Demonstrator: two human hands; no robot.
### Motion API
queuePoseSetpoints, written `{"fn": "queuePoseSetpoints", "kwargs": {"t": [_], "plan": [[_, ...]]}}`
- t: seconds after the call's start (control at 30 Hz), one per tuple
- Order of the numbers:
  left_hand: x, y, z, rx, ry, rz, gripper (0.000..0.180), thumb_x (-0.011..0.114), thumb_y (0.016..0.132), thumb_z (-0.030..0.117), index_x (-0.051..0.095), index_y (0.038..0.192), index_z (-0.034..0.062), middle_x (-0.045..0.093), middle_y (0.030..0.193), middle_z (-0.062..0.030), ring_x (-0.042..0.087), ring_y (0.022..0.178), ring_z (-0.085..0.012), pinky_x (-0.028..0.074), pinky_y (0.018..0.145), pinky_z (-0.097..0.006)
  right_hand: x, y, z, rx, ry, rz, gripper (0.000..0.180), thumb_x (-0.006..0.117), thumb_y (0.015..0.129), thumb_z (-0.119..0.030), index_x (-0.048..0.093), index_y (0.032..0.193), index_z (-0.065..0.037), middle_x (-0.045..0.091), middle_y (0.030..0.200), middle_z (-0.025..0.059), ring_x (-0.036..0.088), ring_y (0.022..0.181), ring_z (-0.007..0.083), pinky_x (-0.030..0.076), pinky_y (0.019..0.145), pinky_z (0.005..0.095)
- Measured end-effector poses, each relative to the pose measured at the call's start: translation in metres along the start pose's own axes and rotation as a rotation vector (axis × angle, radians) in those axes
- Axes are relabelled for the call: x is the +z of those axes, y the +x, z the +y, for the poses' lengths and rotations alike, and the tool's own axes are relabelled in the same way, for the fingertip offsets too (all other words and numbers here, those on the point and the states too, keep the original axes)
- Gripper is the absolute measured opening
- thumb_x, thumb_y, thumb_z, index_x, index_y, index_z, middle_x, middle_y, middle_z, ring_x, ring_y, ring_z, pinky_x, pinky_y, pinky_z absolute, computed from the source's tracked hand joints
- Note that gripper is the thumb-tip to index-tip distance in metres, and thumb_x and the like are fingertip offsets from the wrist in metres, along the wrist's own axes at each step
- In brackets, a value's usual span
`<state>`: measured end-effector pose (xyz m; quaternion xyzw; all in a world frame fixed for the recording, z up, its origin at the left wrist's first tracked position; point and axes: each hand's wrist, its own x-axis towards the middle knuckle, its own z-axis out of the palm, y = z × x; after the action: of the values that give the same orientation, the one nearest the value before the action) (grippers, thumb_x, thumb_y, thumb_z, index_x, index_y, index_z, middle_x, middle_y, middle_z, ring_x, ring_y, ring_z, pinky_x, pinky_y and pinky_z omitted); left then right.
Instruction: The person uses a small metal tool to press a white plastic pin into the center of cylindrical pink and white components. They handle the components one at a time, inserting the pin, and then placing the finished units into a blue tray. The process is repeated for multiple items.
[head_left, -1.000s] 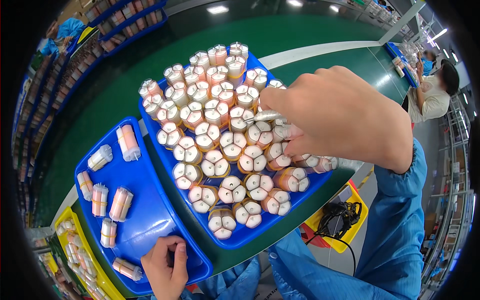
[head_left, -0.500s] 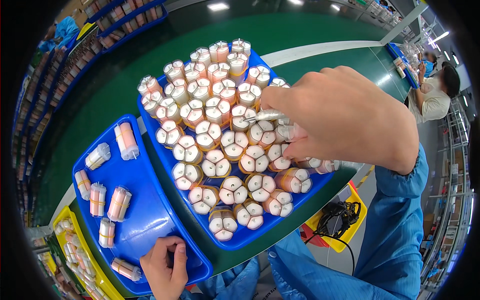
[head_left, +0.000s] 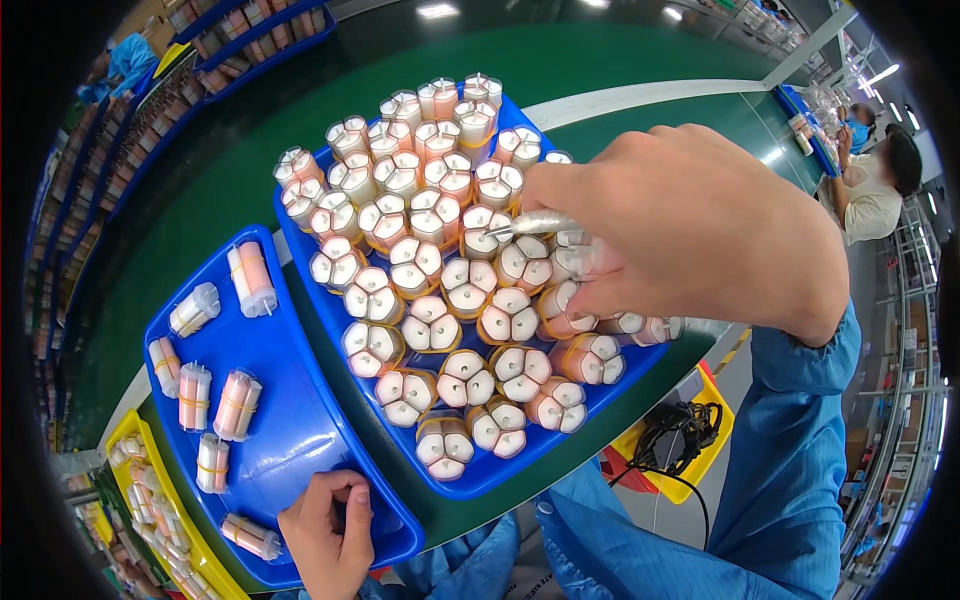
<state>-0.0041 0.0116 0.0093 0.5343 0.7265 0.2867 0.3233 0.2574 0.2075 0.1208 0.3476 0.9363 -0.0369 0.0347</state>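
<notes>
My right hand (head_left: 710, 230) hovers above the right side of a blue tray (head_left: 462, 488), its fingers closed round metal tweezers (head_left: 545, 222) with a clear-wrapped shaft. Their tip meets the white end of one upright bundle (head_left: 486, 245) in the middle; whether it grips a pin there I cannot tell. Several such bundles of three pink-and-white cylinders, many banded in yellow, stand in this tray, white ends up. My left hand (head_left: 330, 530) lies curled at the near end of a second blue tray (head_left: 290, 470), beside a lying bundle (head_left: 251, 537), with nothing visible in it.
Several bundles lie on their sides in the left tray. A yellow tray (head_left: 130, 425) of similar parts stands farther left. Black cables (head_left: 675, 437) sit in a yellow bin (head_left: 715, 400) by my right sleeve. Blue racks of parts (head_left: 120, 160) line the left; a person (head_left: 870, 200) works at far right.
My right hand has shifted slightly, and more of the tweezers' wrapped shaft shows. Their tip stays at the same bundle. My left hand keeps its place.
</notes>
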Motion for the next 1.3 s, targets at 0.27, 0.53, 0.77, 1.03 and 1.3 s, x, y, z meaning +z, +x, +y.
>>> {"fn": "queuePoseSetpoints", "kwargs": {"t": [0.27, 0.53, 0.77, 1.03, 1.3], "plan": [[-0.001, 0.000, 0.002, -0.013, -0.001, -0.006, 0.014, 0.055, 0.089, 0.009, 0.057, 0.082, -0.0028, 0.055, 0.059, -0.0053, 0.052, 0.052, -0.0083, 0.035, 0.047, -0.021, 0.001, -0.001, -0.004, -0.028, -0.001, 0.046, 0.049, 0.082, 0.064, -0.021, 0.058, 0.105, -0.008, 0.066, 0.065, 0.0087, 0.066, 0.068, 0.0306, 0.048, 0.058, 0.0383], [0.000, 0.000, -0.001, -0.002, -0.011, -0.002, 0.014, 0.055, 0.089, 0.009, 0.056, 0.082, -0.0033, 0.055, 0.060, -0.0055, 0.053, 0.052, -0.0087, 0.037, 0.049, -0.021, 0.011, -0.002, 0.001, -0.109, 0.039, 0.094, 0.048, 0.077, 0.067, -0.012, 0.055, 0.108, -0.006, 0.068, 0.092, 0.0135, 0.066, 0.081, 0.0320, 0.049, 0.064, 0.0412], [0.000, -0.001, -0.002, 0.002, -0.020, -0.008, 0.014, 0.055, 0.089, 0.008, 0.056, 0.083, -0.0035, 0.055, 0.061, -0.0059, 0.053, 0.053, -0.0091, 0.037, 0.049, -0.022, 0.013, -0.001, 0.004, -0.157, 0.079, 0.095, 0.048, 0.076, 0.068, -0.011, 0.053, 0.110, -0.006, 0.067, 0.092, 0.0118, 0.065, 0.085, 0.0327, 0.049, 0.065, 0.0418], [0.000, 0.000, 0.000, -0.008, -0.013, -0.005, 0.014, 0.055, 0.089, 0.009, 0.056, 0.083, -0.0035, 0.055, 0.060, -0.0059, 0.053, 0.053, -0.0090, 0.036, 0.049, -0.022, 0.011, 0.005, 0.002, -0.138, 0.060, -0.011, 0.046, 0.076, 0.069, -0.012, 0.053, 0.108, -0.005, 0.066, 0.090, 0.0104, 0.065, 0.084, 0.0310, 0.049, 0.064, 0.0411], [0.000, 0.000, 0.000, -0.004, -0.009, 0.000, 0.015, 0.055, 0.090, 0.010, 0.057, 0.083, -0.0030, 0.055, 0.059, -0.0057, 0.052, 0.052, -0.0087, 0.035, 0.049, -0.022, 0.012, 0.002, -0.013, -0.035, -0.154, -0.060, 0.041, 0.075, 0.070, -0.013, 0.053, 0.104, -0.005, 0.065, 0.085, 0.0098, 0.065, 0.084, 0.0298, 0.050, 0.064, 0.0388]]}}
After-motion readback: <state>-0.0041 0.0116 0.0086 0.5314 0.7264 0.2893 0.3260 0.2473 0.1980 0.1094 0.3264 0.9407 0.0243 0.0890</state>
